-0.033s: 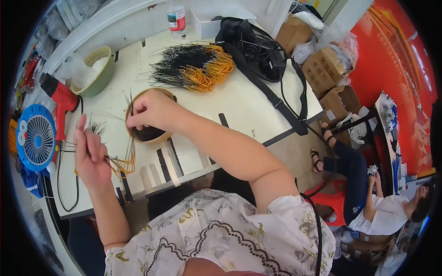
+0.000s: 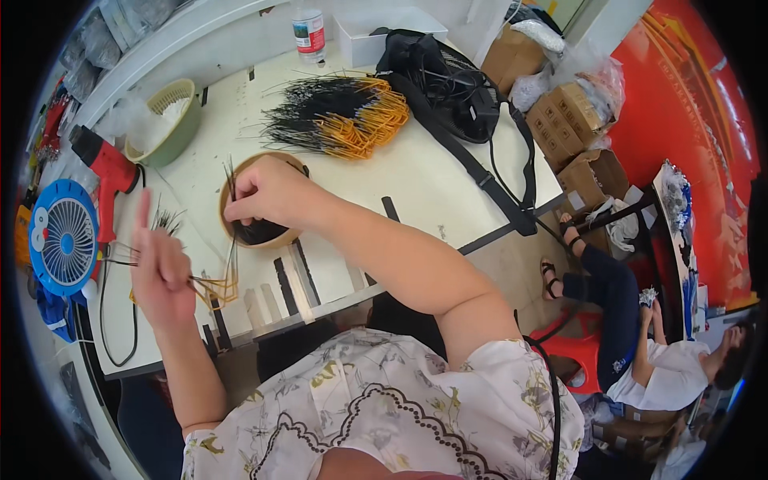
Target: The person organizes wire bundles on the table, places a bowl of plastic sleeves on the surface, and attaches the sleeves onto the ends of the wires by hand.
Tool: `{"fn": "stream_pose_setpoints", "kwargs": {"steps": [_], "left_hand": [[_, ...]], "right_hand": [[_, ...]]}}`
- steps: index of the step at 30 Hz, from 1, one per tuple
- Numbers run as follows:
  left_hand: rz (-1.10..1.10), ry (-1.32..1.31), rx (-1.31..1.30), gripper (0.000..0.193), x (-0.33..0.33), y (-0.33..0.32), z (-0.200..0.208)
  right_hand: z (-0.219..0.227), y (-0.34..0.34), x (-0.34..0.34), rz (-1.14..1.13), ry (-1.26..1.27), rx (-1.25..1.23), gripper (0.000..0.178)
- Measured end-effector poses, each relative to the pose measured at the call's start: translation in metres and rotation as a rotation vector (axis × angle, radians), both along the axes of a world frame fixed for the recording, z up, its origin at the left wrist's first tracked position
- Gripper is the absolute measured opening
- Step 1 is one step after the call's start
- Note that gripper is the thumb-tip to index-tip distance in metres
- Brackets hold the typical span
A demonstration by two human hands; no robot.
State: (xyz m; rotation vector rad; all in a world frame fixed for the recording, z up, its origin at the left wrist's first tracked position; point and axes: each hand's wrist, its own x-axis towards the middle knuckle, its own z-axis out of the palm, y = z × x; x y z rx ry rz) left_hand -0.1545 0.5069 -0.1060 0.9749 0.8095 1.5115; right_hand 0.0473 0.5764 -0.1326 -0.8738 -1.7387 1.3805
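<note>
The bowl [image 2: 293, 237] sits on the table [image 2: 448, 210], with dark strands [image 2: 258, 232] inside. The right hand [image 2: 270, 192] is over the bowl, thumb and fingertips bunched together at its left part; thin strands stand up beside them, but I cannot tell whether the fingers pinch any.

The left hand [image 2: 164, 276], left of the bowl and nearer the person, has 1 finger raised while the others curl around some wires [image 2: 216, 293]. The bent yellow ends of these stick out toward the bowl's near side; their exact count is unclear.

A big pile [image 2: 344, 120] of similar wires, black on the left and yellow on the right, lies beyond the bowl and to its right. Past that, farther from the bowl, stand 1 bottle [image 2: 309, 36] and 1 white box [image 2: 364, 48], with a black bag [image 2: 440, 84] right of both.

Left of the bowl are a green basket [image 2: 178, 134], a red heat gun [image 2: 112, 172] and a blue fan [image 2: 64, 238]. Well right of the bowl, 1 co-worker [image 2: 660, 374] sits.
</note>
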Motion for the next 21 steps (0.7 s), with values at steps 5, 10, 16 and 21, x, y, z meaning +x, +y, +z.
{"fn": "stream_pose_setpoints", "kwargs": {"steps": [5, 10, 16, 21], "left_hand": [[-0.079, 0.081, -0.053, 0.033, 0.010, -0.007, -0.004], [-0.068, 0.303, -0.204, 0.029, 0.006, 0.006, -0.002], [-0.160, 0.285, -0.265, 0.026, 0.016, 0.013, -0.003], [-0.228, 0.340, -0.295, 0.021, 0.005, 0.016, -0.010]], "right_hand": [[-0.008, 0.002, -0.011, 0.066, 0.189, -0.015, 0.017], [-0.013, 0.004, -0.012, 0.068, 0.243, -0.031, 0.014], [-0.014, 0.000, -0.010, -0.014, 0.240, 0.160, 0.012], [-0.013, -0.001, -0.016, 0.053, 0.214, 0.005, 0.007]]}}
